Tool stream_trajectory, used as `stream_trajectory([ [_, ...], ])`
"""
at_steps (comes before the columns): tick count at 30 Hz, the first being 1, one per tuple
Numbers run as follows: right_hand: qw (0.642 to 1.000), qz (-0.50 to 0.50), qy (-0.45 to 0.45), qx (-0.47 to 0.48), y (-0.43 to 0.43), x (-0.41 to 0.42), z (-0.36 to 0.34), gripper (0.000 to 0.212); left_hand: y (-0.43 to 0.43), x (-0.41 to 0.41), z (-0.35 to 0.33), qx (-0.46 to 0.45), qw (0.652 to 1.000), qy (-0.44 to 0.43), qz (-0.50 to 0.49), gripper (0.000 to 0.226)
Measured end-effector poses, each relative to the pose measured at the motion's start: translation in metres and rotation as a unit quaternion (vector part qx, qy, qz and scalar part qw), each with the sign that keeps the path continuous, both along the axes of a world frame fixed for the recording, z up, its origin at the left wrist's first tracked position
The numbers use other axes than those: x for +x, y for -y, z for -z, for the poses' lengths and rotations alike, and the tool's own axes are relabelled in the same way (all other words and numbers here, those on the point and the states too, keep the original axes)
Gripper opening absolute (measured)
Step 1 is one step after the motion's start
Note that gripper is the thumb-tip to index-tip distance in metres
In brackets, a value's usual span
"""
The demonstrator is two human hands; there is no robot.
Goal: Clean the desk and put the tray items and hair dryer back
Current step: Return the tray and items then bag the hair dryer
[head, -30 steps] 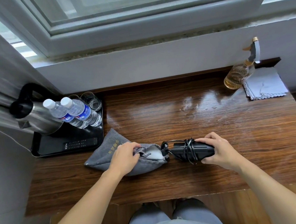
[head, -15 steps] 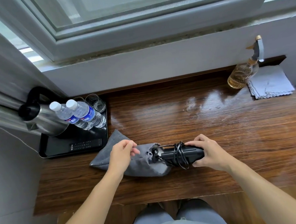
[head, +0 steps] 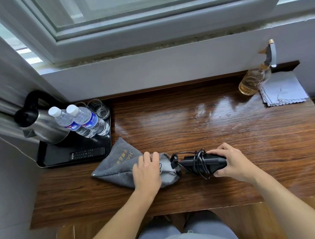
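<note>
- My knees (head: 181, 237) in grey trousers sit below the front edge of the one wooden desk (head: 191, 128).
- My left hand (head: 146, 173) lies on one grey pouch (head: 119, 166), its fingers bent and pinching the fabric at the pouch's open mouth.
- The pouch lies flat on the desk near the front edge, its closed corner pointing toward the tray, and it bears gold lettering.
- My right hand (head: 228, 163) has its fingers and thumb curled round the rear of the one black hair dryer (head: 214, 162), clamped on it.
- The hair dryer lies sideways just right of the pouch, outside it, its left end at the pouch's mouth.
- One black cord (head: 200, 165) is wound round the dryer's middle, with its plug end touching the mouth of the pouch.
- One black tray (head: 44, 161) sits at the desk's left end, just beyond the pouch.
- On the tray I count one dark remote (head: 88, 153) at the front, two water bottles (head: 89, 121) side by side, one steel kettle (head: 45, 129) with a black handle to their left, and two glasses (head: 98, 109) at the back.
- At the far right corner stands one amber spray bottle (head: 251, 83), touching one folded pale cloth (head: 281, 90).
- The desk's middle shines with wet patches.
- One window (head: 145, 10) runs above the sill.
</note>
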State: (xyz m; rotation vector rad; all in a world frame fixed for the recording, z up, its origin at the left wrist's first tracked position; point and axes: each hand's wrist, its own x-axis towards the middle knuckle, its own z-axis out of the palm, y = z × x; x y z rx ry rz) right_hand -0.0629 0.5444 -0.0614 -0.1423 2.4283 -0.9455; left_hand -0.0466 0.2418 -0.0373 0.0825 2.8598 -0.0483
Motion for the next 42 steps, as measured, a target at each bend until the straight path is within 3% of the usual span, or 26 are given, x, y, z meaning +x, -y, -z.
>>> stream_trajectory([
  [8,1.0,0.015,-0.009,-0.01,-0.009,0.01,-0.004,0.074,0.028,-0.02,-0.008,0.01,0.998,-0.042,0.04,0.026],
  [12,1.0,0.005,-0.008,-0.027,0.003,0.009,-0.007,0.074,0.043,-0.022,-0.011,0.152,0.985,-0.031,-0.079,0.022],
  [15,0.999,-0.026,-0.01,-0.038,0.02,0.004,-0.011,0.075,0.047,-0.023,-0.017,0.314,0.918,0.044,-0.238,0.026],
  [20,0.997,-0.065,-0.02,-0.043,0.047,-0.006,-0.014,0.077,0.046,-0.026,-0.031,0.497,0.754,0.128,-0.409,0.022],
  [22,0.996,-0.076,-0.028,-0.041,0.052,-0.008,-0.015,0.075,0.047,-0.028,-0.034,0.521,0.718,0.149,-0.436,0.021],
  [24,0.995,-0.083,-0.031,-0.035,0.052,-0.01,-0.017,0.074,0.049,-0.028,-0.034,0.528,0.704,0.163,-0.446,0.022],
  [26,0.996,-0.082,-0.029,-0.028,0.048,-0.012,-0.018,0.074,0.051,-0.027,-0.033,0.517,0.726,0.161,-0.424,0.026],
  [30,0.999,-0.042,-0.028,-0.002,0.032,-0.012,-0.017,0.074,0.063,-0.02,-0.028,0.416,0.877,0.107,-0.214,0.036],
  [33,0.999,-0.01,-0.03,0.019,0.022,-0.012,-0.016,0.073,0.066,-0.02,-0.025,0.319,0.941,0.09,-0.071,0.038],
  [38,1.0,0.005,-0.02,0.019,0.015,-0.011,-0.018,0.074,0.06,-0.032,-0.024,0.18,0.976,0.113,0.045,0.036],
  [42,1.0,0.019,-0.018,0.011,0.015,-0.007,-0.018,0.072,0.048,-0.04,-0.022,0.039,0.981,0.148,0.116,0.039],
])
